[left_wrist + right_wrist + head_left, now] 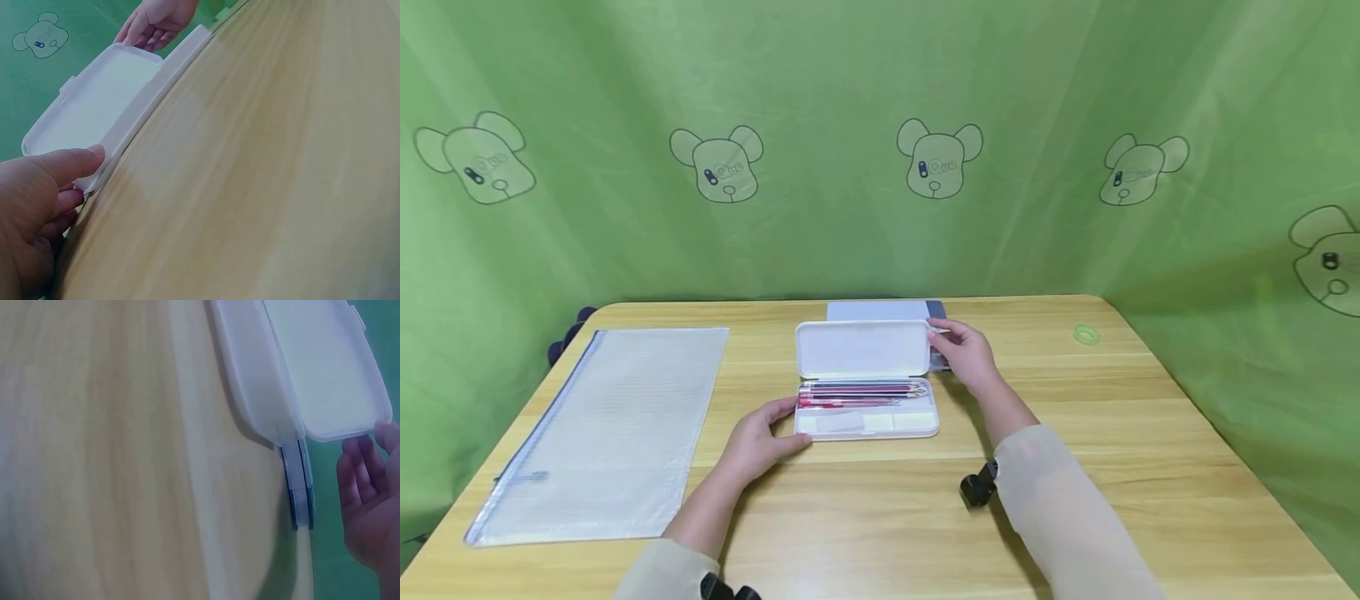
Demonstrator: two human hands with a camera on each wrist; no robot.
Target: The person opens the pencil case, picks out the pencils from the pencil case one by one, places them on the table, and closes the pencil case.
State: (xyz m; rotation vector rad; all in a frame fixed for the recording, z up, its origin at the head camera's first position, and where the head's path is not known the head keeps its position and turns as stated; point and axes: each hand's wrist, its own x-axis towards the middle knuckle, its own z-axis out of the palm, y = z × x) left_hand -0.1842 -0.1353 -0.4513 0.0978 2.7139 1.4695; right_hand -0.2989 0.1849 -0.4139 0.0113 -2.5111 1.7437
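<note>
A white pencil case [917, 423] lies on the table with its lid [862, 350] raised on the hinge. Inside, several pencils [861, 390] lie side by side along the back, and small white blocks [840, 422] sit along the front. My left hand [756, 442] grips the case's left end, thumb at the front corner and fingers round the side. At the lid's right edge, my right hand [967, 358] pinches the upper corner, its thumb [382, 432] at the rim and the other fingers behind.
Behind the lid lies a flat white and dark blue item [880, 311], partly hidden. A translucent zip pouch [617, 433] covers the table's left part. Towards the back right is a green ring [1086, 334]. A green curtain [835, 242] hangs along the far table edge.
</note>
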